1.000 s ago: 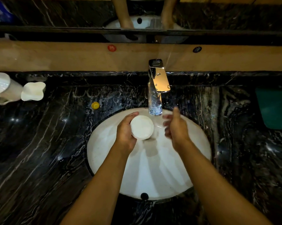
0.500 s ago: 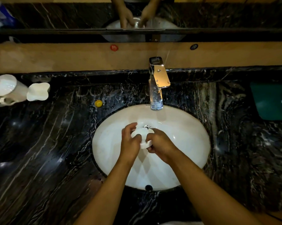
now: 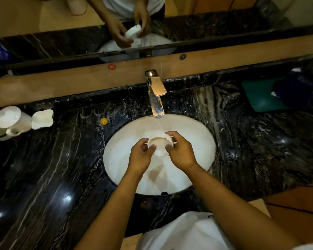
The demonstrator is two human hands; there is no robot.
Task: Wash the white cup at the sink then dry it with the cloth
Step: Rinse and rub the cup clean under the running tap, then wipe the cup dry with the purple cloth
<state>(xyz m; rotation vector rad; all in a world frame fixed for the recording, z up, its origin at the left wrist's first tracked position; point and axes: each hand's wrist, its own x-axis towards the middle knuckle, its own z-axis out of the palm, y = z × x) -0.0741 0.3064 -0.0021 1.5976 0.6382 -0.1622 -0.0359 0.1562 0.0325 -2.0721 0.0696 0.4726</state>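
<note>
Both hands are on the white cup [image 3: 158, 145]: left hand [image 3: 140, 156] cradling its side, right hand [image 3: 181, 152] pinching the rim. It sits tilted over the sink [image 3: 197, 138], below the tap [image 3: 156, 98], likely for scrubbing.

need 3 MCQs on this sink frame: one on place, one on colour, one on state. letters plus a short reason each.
1. Where is the white cup?
A. over the sink basin
B. on the counter beside the teapot
C. on the green mat

2. What colour is the small round cap on the counter left of the faucet?
A. blue
B. yellow
C. white

3. How is the cup held?
A. left hand alone
B. right hand alone
C. both hands

Key:
1 A: the cup is above the white basin, in front of the faucet spout.
2 B: the cap shows yellow against the black marble.
3 C: the left hand and right hand each curl fingers round the cup.
</note>
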